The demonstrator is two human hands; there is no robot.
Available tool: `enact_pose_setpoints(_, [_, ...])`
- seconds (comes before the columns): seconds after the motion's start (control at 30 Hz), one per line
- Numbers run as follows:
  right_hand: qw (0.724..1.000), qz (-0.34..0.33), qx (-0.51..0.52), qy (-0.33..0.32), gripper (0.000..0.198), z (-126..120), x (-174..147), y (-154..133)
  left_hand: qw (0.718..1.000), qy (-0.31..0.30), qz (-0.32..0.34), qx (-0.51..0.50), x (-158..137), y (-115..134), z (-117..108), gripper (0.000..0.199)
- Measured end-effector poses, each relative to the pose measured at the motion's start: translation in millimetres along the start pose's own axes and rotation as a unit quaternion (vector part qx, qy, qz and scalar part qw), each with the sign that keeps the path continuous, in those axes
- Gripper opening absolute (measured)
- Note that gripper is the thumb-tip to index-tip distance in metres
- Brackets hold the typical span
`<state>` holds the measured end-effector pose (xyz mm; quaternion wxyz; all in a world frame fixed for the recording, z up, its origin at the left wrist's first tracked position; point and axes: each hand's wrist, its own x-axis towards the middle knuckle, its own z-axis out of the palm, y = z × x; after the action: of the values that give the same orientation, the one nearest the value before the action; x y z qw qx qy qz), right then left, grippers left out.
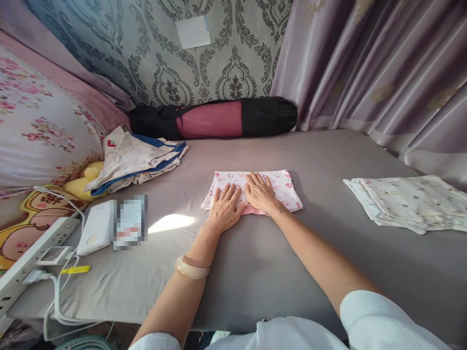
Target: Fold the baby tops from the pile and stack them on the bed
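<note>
A white cloth (279,182) with pink and red prints lies folded into a flat rectangle on the grey sheet. A strip of plain pink shows along its near edge. My left hand (225,207) rests palm down on its left half, fingers stretched and a little apart. Beside it, my right hand (260,192) lies flat on the middle of the cloth, fingers also extended. The two hands nearly touch at the thumbs. Neither hand grips anything.
On the right is a stack of folded pale printed cloths (408,201). A heap of blue-edged cloths (142,158) lies at the left, near a white power bank (97,227) and a power strip (40,253) with cables. A black and red rolled bag (211,119) lies against the wall.
</note>
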<state>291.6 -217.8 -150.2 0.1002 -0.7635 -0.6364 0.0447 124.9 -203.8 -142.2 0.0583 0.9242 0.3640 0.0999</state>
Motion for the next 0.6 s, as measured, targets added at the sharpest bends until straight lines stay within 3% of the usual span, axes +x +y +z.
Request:
enact_pose_setpoints(0.33, [1.000,0.019,-0.007,0.008,0.060,-10.8,-11.1,22.0,1.000,0.001,0.003,-0.008,-0.6,-1.9,2.1,0.060])
enact_pose_setpoints(0.6, [1.000,0.016,-0.010,0.016,0.059,-8.5,-17.8,20.2,1.000,0.000,-0.001,-0.008,0.0,-3.7,4.3,0.060])
